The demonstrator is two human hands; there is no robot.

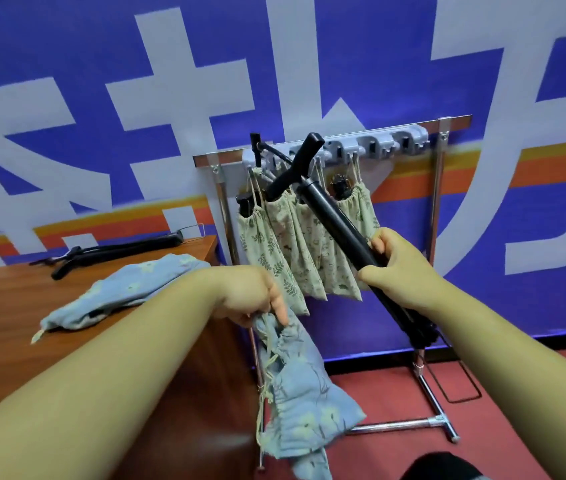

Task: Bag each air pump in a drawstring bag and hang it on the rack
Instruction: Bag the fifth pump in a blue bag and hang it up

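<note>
Head view. Just right of centre, about 3 o'clock: right hand (399, 268) curled round the barrel of a black air pump (337, 223), thumb underneath, fingers wrapped over the top. Held tilted in the air, with the T-handle up towards 12 o'clock in front of the rack. Lower end down towards 5 o'clock, partly hidden behind the right forearm.

At centre, a little towards 6 o'clock: left hand (250, 292) pinching the gathered mouth of a blue drawstring bag (302, 393), fingertips pointing down. Hanging limp from that pinch towards 6 o'clock, beside the table edge, cords dangling. Clear of the pump, not touching it.

At 1 o'clock: chrome rack (435, 209) standing against the wall, grey hook strip (378, 143) along its top bar. Hung side by side from the left part of the strip, several green leaf-print bags (274, 244), black pump parts poking from some of the mouths.

At 9 o'clock: wooden table (15, 306), with a second blue bag (125, 289) lying flat on it. Further back towards 10 o'clock, black pumps (118, 251) lying together near the wall.

Behind all this, a blue wall banner (378, 64) with large white characters and orange stripes. At 4 o'clock, red floor (516, 393). At the bottom edge, something dark, too cut off to identify.
</note>
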